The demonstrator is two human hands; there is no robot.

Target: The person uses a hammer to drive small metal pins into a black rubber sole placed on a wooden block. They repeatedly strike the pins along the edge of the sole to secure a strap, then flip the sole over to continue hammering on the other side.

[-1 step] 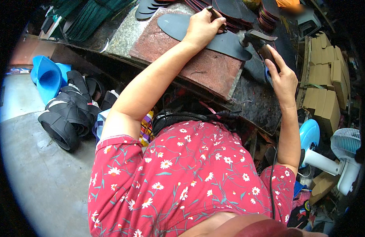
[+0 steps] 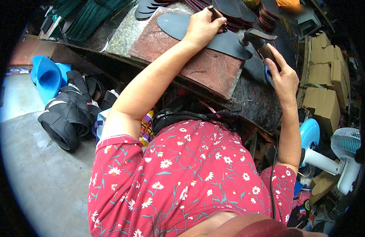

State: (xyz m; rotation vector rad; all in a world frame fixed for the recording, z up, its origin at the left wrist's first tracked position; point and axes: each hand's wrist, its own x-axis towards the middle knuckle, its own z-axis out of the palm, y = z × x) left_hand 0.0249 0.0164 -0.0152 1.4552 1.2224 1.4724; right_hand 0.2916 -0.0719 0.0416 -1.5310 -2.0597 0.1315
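A black shoe sole (image 2: 171, 26) lies flat on a reddish, worn slab (image 2: 158, 46). My left hand (image 2: 204, 28) rests over the middle of the sole, its fingers closed round a short dark rod-shaped tool (image 2: 212, 12) whose top end sticks up past the knuckles. The tool's lower end shows only in part, by the fingertips. To the right, my right hand (image 2: 283, 77) grips the dark handle of a claw hammer (image 2: 249, 38). The hammer head hangs at the sole's right end; I cannot tell whether it touches. Something blue shows by the right palm.
Stacks of black soles (image 2: 233, 11) with red edges lie at the back of the bench. Green corded bundles (image 2: 89, 17) sit far left. Black shoe uppers (image 2: 67, 114) and a blue piece (image 2: 48, 79) lie at the left. Cardboard boxes (image 2: 322, 106) and a fan (image 2: 345, 144) stand right.
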